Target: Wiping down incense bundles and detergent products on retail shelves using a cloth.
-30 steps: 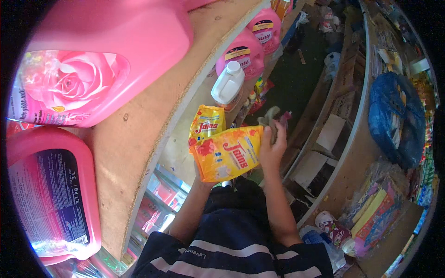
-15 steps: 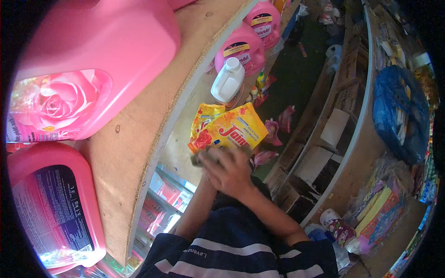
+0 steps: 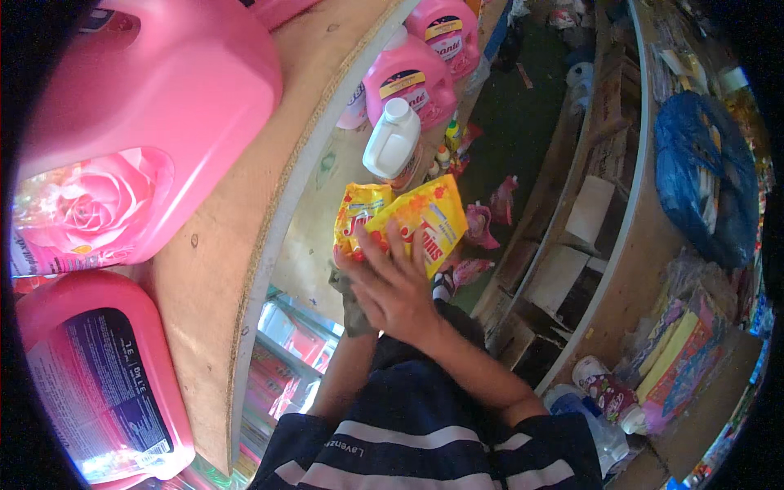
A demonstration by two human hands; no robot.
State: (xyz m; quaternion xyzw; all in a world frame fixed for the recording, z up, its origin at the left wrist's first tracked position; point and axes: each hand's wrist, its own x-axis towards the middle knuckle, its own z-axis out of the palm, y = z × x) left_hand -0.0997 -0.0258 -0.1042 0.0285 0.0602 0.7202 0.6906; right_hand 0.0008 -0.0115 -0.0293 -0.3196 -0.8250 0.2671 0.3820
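A yellow pouch [image 3: 445,224] with red flower prints is tilted in front of me. My right hand [image 3: 398,286] lies over its lower left part, fingers stretched and apart. A second yellow pouch [image 3: 349,214] shows behind it, on the left. Below the fingers a crumpled grey-green cloth [image 3: 353,309] hangs at the end of my left forearm. My left hand is hidden by the cloth and my right hand, so its grip does not show. Just beyond the pouches stands a white jug [image 3: 390,147] with a white cap.
Large pink jugs [image 3: 139,139] stand on the wooden shelf [image 3: 237,204] at left, with more pink jugs [image 3: 408,86] farther off. Small bottles [image 3: 443,155] and pink pouches [image 3: 502,200] are beyond. At right, a blue plastic bag [image 3: 706,180] and wrapped goods [image 3: 670,367] lie on another shelf.
The front yellow pouch has turned clockwise. My right hand has moved slightly up over it, its fingers spreading, and more of the cloth shows below. The view has shifted a little.
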